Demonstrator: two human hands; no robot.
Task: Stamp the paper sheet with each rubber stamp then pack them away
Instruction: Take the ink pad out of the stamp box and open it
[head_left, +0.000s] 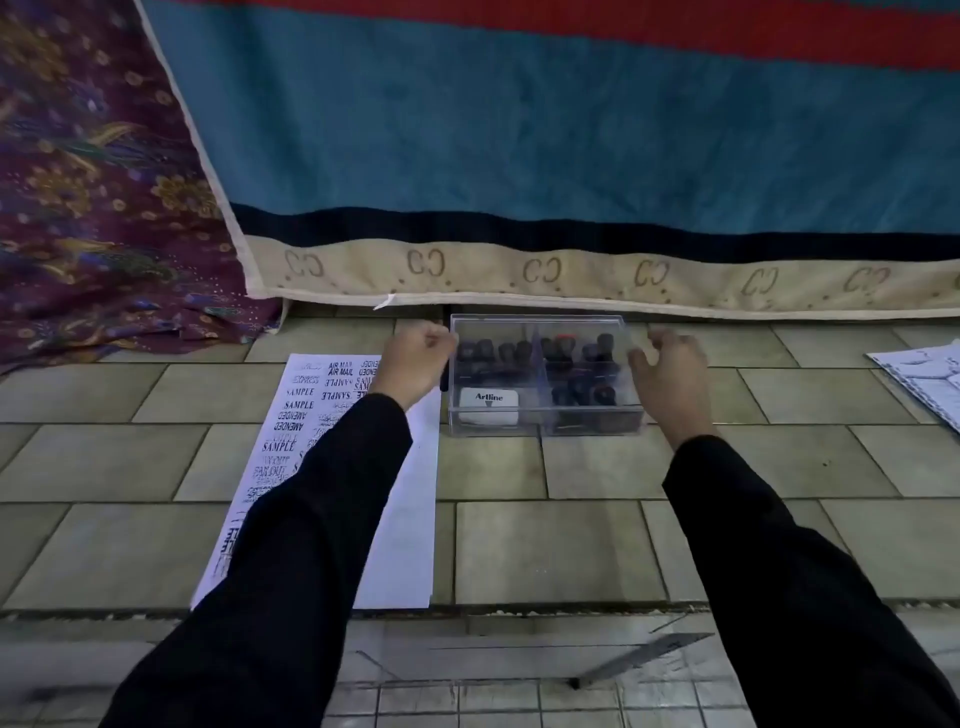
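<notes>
White paper sheet (410, 519) carrying black stamp marks lies on the tiled floor (545, 551) at the left, its near part bare. The left hand (415, 358), curled in a fist, sits at the far left corner of the clear plastic box (540, 418); whether it pinches anything I cannot tell. Black rubber stamps (498, 353) and a white ink pad (489, 406) lie inside, so stamping looks done and packing nearly so. The right hand (670, 374), fingers loosely bent, meets the box's right edge, grip unclear. Floor lies open nearer; a beige blanket hem (571, 280) crowds the far side

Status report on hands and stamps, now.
Left hand and right hand flank the box, grip unclear. Stamps inside. Paper sheet stamped, left of box. Nothing blocks the box.
</notes>
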